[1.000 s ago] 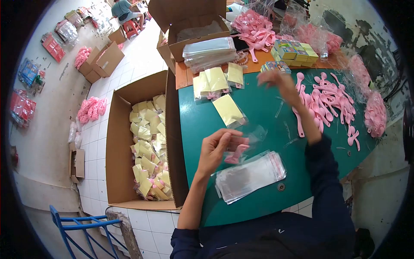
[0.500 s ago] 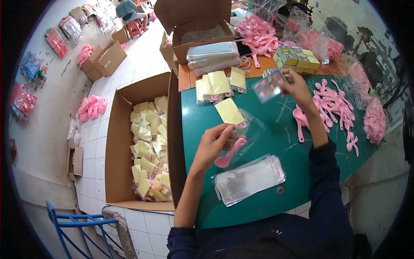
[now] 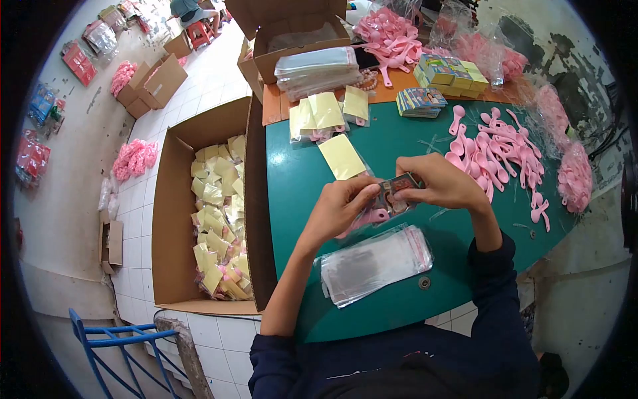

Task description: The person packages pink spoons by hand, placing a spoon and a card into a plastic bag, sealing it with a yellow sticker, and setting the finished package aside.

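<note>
Over the green table (image 3: 372, 143), my left hand (image 3: 342, 206) holds a clear plastic bag with a pink spoon (image 3: 372, 217) inside it. My right hand (image 3: 438, 181) holds a small printed card (image 3: 393, 189) and presses it into the mouth of that bag. The two hands meet above the table's middle. A stack of empty clear bags (image 3: 372, 263) lies just below them near the table's front edge.
Loose pink spoons (image 3: 498, 156) spread across the right of the table. A stack of cards (image 3: 420, 101) and finished yellow packets (image 3: 325, 113) lie at the back. An open cardboard box (image 3: 174, 219) of packets stands on the floor at left. A blue chair (image 3: 113, 346) is at bottom left.
My right hand picked a card from the stack at the back and brought it down to the bag in my left hand. The spoon now sits inside the bag.
</note>
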A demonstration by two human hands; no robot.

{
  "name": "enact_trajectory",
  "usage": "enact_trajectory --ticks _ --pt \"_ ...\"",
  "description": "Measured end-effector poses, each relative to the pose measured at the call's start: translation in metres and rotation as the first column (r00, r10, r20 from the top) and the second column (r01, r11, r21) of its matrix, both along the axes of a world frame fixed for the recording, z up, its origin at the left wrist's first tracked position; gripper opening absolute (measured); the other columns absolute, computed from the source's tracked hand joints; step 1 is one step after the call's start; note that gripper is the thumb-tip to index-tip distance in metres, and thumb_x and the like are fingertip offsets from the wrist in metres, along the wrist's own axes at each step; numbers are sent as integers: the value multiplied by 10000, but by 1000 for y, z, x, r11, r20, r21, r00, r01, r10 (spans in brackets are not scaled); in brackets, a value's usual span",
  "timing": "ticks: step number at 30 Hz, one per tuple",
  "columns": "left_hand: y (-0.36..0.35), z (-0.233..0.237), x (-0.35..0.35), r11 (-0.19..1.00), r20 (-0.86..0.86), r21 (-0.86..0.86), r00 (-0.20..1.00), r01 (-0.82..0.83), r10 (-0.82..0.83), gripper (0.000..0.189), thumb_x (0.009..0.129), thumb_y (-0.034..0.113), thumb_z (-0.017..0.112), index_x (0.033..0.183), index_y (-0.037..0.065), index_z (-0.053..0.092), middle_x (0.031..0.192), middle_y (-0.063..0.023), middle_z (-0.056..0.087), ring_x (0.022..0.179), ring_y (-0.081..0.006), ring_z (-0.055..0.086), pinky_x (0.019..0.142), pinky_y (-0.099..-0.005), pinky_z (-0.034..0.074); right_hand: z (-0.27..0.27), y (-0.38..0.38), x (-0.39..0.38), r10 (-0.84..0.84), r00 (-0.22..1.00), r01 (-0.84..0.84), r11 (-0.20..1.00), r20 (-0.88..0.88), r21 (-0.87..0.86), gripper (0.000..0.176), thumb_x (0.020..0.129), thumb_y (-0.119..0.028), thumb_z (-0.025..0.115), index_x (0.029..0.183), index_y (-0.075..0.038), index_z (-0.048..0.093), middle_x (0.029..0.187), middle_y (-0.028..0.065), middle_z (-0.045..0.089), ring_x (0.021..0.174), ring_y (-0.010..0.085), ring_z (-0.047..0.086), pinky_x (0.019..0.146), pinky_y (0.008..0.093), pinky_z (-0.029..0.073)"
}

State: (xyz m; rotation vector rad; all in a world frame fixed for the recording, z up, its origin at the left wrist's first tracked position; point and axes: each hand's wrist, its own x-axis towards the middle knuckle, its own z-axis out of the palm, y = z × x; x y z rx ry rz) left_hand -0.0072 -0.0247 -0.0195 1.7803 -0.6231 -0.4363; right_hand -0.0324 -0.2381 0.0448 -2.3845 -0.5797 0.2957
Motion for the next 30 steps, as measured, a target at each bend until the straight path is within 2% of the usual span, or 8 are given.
enact_trajectory --ticks 5,11,14,17,20,26,29,30 --pt "-3 -13 1 996 110 9 990 -85 83 271 925 192 541 1132 36 620 793 -61 651 678 -61 559 648 -258 493 -8 -9 2 68 995 -77 989 72 130 240 847 -189 585 966 19 585 882 181 594 816 355 574 739 398 450" --pt "-1 -6 -2 994 107 102 994 -32 21 373 908 193 564 1267 100 521 794 -102 676 697 -84 607 638 -272 494 -29 -1 8 147 987 -147 989 63 0 192 838 -113 570 988 -5 623 870 188 617 805 367 583 722 370 467" --pt "-4 -13 -7 990 155 13 978 -141 137 476 896 189 585 1340 128 425 769 -108 675 714 -87 619 636 -273 496 -33 1 11 45 998 -42 996 -32 81 180 788 -110 632 939 -11 650 759 144 633 711 291 613 669 343 473" --pt "18 -6 3 981 76 195 997 -23 9 584 863 162 632 1375 125 353 804 -113 678 754 -96 620 659 -265 496 -18 3 9 -98 982 123 980 -160 156 190 737 -105 682 886 12 665 716 94 649 662 178 609 632 302 467" --pt "49 -4 9 984 -49 -58 984 171 -174 657 824 129 678 1382 111 332 854 -112 680 802 -115 621 703 -261 499 -24 -8 9 -99 987 128 963 -130 238 215 728 -109 691 882 36 653 765 60 661 700 92 574 640 255 457" --pt "57 1 -25 999 -162 0 986 40 -40 711 796 147 711 1381 101 309 992 -164 651 884 -139 621 778 -291 514 -36 -7 -16 -22 936 193 866 -350 462 149 727 -103 684 761 20 608 702 -3 595 669 55 518 651 227 437" --pt "54 -9 -53 992 113 -98 989 -80 91 715 797 164 707 1375 102 292 947 -164 656 805 -174 651 746 -309 534 -37 -2 -39 -145 947 260 870 -287 419 161 722 -108 704 772 12 608 730 18 613 679 66 534 640 233 435" --pt "57 -10 -60 981 239 43 955 -188 173 710 839 166 660 1392 78 225 936 -161 646 846 -203 653 761 -320 539 -29 3 -49 -226 944 304 882 -241 360 158 723 -108 703 774 8 610 738 28 619 681 72 541 637 232 433"
